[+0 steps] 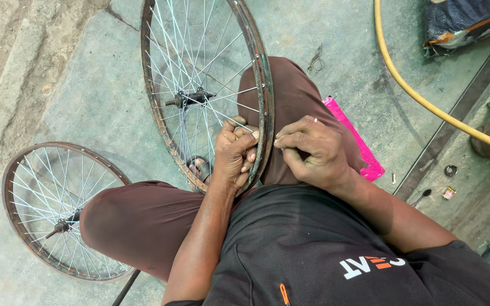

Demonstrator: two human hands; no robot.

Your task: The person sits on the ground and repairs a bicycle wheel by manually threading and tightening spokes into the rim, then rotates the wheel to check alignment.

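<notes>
A rusty bicycle wheel rim (153, 107) with thin silver spokes and a central hub (191, 98) stands upright between my knees. My left hand (235, 153) is closed around the rim's near edge and a spoke, from the inner side. My right hand (313, 150) pinches the rim's outer edge just beside it, fingers curled; whatever small thing is between the fingertips is hidden. I sit with brown trousers and a black shirt.
A second rusty spoked wheel (58, 209) lies flat on the concrete at my left. A pink strip (358, 141) lies under my right knee. A yellow hose (426, 96) curves across the right. Small metal parts (450, 170) sit on the right ledge.
</notes>
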